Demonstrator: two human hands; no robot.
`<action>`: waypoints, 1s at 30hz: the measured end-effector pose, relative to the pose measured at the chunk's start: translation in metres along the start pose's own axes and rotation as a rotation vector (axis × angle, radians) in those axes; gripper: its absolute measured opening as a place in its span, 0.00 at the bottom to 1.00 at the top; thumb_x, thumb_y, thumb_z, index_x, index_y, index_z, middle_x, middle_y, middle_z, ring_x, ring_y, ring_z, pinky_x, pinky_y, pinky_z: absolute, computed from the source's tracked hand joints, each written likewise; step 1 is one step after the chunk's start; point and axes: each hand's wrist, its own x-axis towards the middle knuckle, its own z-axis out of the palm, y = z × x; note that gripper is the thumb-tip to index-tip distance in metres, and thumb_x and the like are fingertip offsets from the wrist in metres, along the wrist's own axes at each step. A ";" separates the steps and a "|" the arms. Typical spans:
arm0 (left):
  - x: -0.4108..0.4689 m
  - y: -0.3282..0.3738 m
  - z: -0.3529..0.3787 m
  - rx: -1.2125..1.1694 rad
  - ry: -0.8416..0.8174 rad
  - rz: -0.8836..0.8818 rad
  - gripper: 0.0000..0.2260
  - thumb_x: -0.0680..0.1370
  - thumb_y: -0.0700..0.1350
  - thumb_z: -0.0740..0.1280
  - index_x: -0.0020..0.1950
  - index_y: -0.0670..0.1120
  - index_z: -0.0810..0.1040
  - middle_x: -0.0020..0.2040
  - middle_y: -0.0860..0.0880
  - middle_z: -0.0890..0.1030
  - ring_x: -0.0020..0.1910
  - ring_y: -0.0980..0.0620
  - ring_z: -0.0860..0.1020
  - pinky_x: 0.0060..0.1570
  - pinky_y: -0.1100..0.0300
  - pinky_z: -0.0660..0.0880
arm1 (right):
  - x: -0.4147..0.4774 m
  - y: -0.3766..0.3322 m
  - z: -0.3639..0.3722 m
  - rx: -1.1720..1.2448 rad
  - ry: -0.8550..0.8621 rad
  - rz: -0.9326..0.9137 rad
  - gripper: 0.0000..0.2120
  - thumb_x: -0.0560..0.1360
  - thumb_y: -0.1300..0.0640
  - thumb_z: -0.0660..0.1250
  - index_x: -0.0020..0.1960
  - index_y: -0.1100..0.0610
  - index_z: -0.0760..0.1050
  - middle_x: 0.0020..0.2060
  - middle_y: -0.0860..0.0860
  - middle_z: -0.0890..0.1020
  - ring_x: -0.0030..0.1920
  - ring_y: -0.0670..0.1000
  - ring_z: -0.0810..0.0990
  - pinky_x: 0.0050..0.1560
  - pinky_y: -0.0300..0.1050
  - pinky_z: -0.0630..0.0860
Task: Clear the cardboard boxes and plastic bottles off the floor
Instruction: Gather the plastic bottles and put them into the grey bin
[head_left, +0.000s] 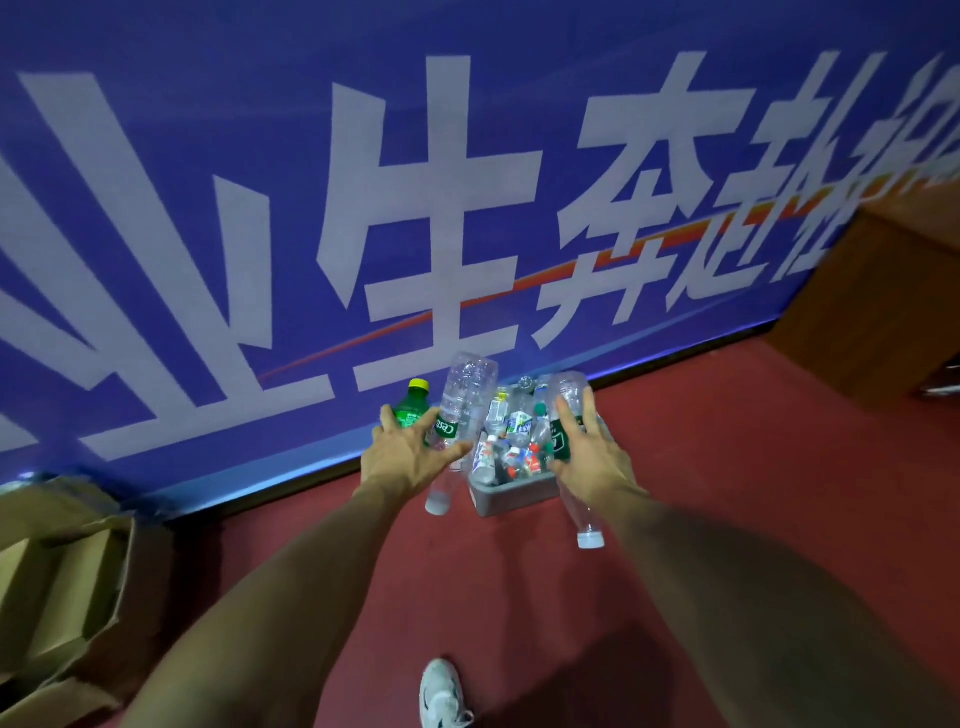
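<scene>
Red floor covering runs up to a blue banner wall with large white characters, and a grey rectangular plastic bin stands at the foot of the wall. It is full of mixed empty bottles, so I judge it is the collecting place.

Both hands are stretched out just over the bin. The left hand carries two things at once: its fingers curl round a small green plastic bottle with a yellow cap, and the thumb presses a tall clear plastic bottle with a green label band against it. This bottle hangs cap down beside the left wall of the bin.

The right hand grips a second clear plastic bottle with a dark label at its middle, cap down, at the right side of the bin. Probably the bottles are held so to drop them in.

Opened brown cardboard boxes lie on the floor at the left, near the wall and well apart from the bin, so this part of the task is not yet done. A white sports shoe is below, between the arms.
</scene>
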 end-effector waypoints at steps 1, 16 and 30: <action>0.022 0.002 0.000 0.001 -0.007 0.002 0.36 0.70 0.77 0.59 0.75 0.64 0.63 0.77 0.39 0.55 0.71 0.35 0.67 0.63 0.41 0.72 | 0.021 0.002 -0.001 0.005 0.001 0.010 0.44 0.79 0.51 0.68 0.82 0.45 0.39 0.78 0.50 0.30 0.79 0.58 0.54 0.68 0.53 0.72; 0.219 0.070 0.049 0.064 -0.158 -0.057 0.38 0.71 0.77 0.59 0.78 0.64 0.59 0.78 0.39 0.52 0.73 0.36 0.64 0.65 0.42 0.70 | 0.223 0.073 0.030 0.064 -0.106 0.060 0.45 0.79 0.51 0.69 0.81 0.45 0.39 0.79 0.51 0.32 0.80 0.57 0.51 0.71 0.53 0.68; 0.398 0.015 0.281 0.037 -0.038 -0.163 0.37 0.71 0.76 0.59 0.77 0.63 0.62 0.76 0.40 0.56 0.71 0.36 0.68 0.64 0.42 0.72 | 0.433 0.132 0.267 0.119 -0.071 -0.019 0.45 0.80 0.49 0.67 0.81 0.46 0.35 0.78 0.53 0.29 0.78 0.62 0.59 0.65 0.57 0.74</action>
